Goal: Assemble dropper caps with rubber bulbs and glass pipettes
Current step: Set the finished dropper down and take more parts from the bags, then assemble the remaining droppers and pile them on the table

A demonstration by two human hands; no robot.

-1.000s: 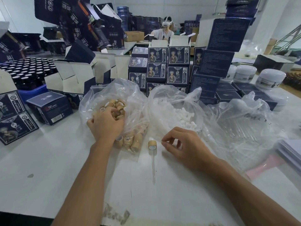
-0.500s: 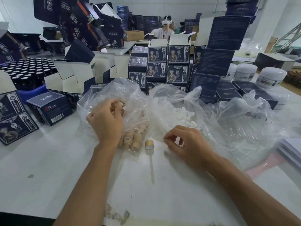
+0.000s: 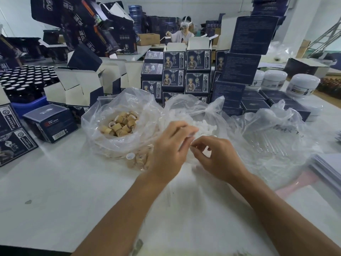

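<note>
Bulbs (image 3: 204, 126): both hands' curled fingers (image 3: 195, 144) meet, contents hidden.

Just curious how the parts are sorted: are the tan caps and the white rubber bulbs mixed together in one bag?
No, the tan caps fill the left plastic bag, the white rubber bulbs a separate one.

Bag of caps (image 3: 118, 126) left, bag of bulbs (image 3: 203, 124) middle, bag of pipettes (image 3: 267, 143) right; boxes (image 3: 186, 71) behind.
</note>
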